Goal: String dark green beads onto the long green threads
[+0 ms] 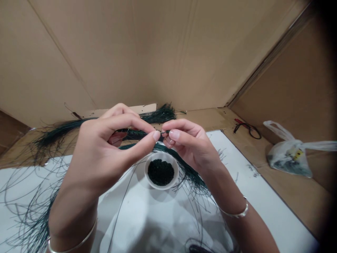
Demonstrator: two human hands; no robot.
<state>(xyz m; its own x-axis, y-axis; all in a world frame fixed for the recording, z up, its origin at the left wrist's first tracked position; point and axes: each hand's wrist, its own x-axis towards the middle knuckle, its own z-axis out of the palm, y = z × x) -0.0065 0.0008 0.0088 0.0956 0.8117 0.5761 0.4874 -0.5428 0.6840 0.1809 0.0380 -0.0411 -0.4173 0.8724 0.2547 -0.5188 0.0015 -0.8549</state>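
left hand (105,147) and right hand (186,144) close together, each pinching a dark green fibre bundle (139,134) between fingertips, held up off the white sheet (158,218), apparently clear of the loose strands (31,211) below. white bowl (176,172) of dark green granules (160,172) sits just under the hands, within easy reach; plastic bag (289,158) lies well off to the right, out of the way.

A makeshift craft booth: cardboard panels (158,52) surround a white sheet (252,158) on a work surface (210,117).
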